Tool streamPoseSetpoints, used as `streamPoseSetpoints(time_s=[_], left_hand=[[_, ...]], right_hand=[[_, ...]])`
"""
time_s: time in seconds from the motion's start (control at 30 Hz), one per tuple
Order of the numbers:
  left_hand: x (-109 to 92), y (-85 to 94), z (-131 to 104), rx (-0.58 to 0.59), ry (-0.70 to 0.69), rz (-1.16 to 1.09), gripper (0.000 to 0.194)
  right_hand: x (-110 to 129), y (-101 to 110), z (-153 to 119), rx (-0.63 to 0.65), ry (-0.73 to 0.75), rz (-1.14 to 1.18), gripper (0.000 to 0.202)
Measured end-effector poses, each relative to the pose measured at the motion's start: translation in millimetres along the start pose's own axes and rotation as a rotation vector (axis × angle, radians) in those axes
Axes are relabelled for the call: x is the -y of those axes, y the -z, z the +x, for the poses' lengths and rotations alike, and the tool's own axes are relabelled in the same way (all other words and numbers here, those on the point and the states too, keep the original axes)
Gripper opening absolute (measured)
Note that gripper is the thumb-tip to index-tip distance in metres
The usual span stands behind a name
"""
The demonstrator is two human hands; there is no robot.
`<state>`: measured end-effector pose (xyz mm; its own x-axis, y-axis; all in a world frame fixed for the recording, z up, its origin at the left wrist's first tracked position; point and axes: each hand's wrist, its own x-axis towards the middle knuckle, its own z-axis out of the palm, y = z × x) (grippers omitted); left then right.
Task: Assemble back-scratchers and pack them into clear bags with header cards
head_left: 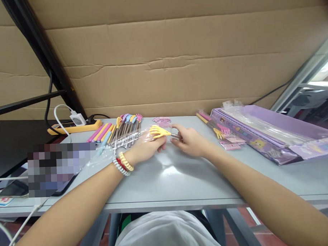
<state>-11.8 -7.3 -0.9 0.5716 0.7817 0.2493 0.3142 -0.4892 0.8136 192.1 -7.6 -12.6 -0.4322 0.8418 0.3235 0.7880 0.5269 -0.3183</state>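
A yellow hand-shaped back scratcher head (159,131) lies over the fingers of my left hand (144,148), which are curled closed beneath it. From its narrow end a thin metal rod runs right to my right hand (190,140), whose thumb and fingers close around the rod. Clear plastic bags (127,139) stretch beside and partly under my left hand; whether its fingers also grip one is hidden. Behind them is a row of back scratchers (129,124) with pink, blue, purple and yellow heads. Several colored handles (103,132) lie at its left.
At the right stands an open purple box (261,134) with plastic bags inside. Bagged back scratchers (215,126) and pink cards (231,143) lie beside it. More pink cards (162,120) sit at the back. A yellow power strip (72,127) and phone (14,189) are left.
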Motion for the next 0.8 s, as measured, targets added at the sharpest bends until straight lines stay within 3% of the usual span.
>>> streamPoseSetpoints(time_s=[0.17, 0.33, 0.53, 0.63, 0.8], left_hand=[[7.0, 4.0, 0.7, 0.018, 0.078, -0.062, 0.029], [10.6, 5.9, 0.3, 0.122, 0.125, -0.018, 0.031], [8.2, 4.7, 0.4, 0.147, 0.100, -0.085, 0.031], [4.4, 7.0, 2.0, 0.082, 0.093, -0.166, 0.030], [0.9, 16.5, 2.9, -0.139, 0.121, -0.214, 0.027]], right_hand=[[-3.0, 5.8, 0.6, 0.016, -0.028, -0.092, 0.040], [1.9, 2.1, -0.3, 0.069, 0.002, 0.011, 0.036], [5.3, 2.4, 0.6, 0.059, 0.017, 0.127, 0.032], [0.9, 6.7, 2.1, 0.011, 0.018, 0.144, 0.023], [-8.2, 15.1, 3.3, -0.155, -0.062, 0.124, 0.021]])
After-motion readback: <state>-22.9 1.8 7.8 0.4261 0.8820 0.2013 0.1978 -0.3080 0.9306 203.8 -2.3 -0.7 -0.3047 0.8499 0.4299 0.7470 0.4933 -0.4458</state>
